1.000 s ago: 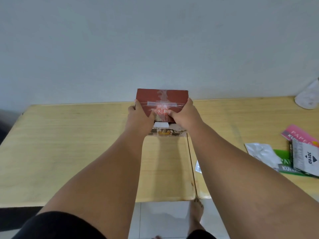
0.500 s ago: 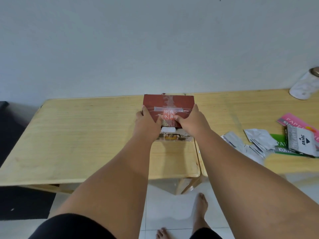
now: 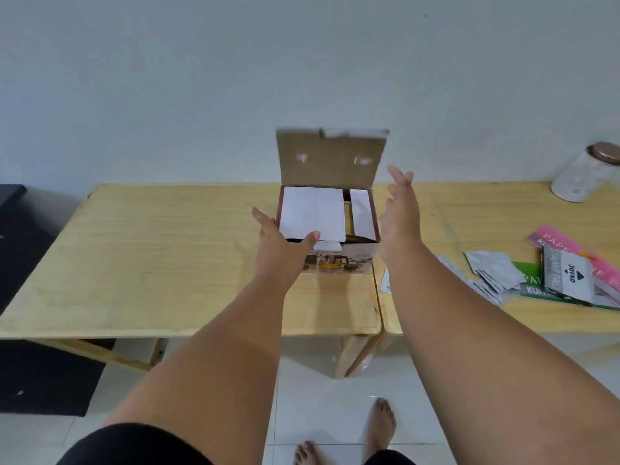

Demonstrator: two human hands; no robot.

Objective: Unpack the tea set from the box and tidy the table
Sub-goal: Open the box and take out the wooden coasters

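A red cardboard tea set box [image 3: 339, 260] stands on the wooden table [image 3: 161, 250] near its right end. Its lid [image 3: 330, 161] is flipped up and stands upright, brown inside showing. White paper or foam sheets [image 3: 312, 213] cover the contents, so the tea set itself is hidden. My left hand [image 3: 280, 245] rests at the box's front left corner, fingers spread, thumb at the front rim. My right hand [image 3: 399, 213] hovers beside the box's right side, fingers straight and apart, holding nothing.
A second wooden table [image 3: 476, 209] adjoins on the right. On it lie silver sachets [image 3: 491, 270], a pink and green paper pack [image 3: 570, 250], a white Joyko pack [image 3: 568, 276] and a glass jar [image 3: 585, 176] with a copper lid. A dark mat [image 3: 37, 377] covers the floor left.
The lid was shut under both hands; now it stands open. Both hands have let go and moved apart, the right one out to the box's side.
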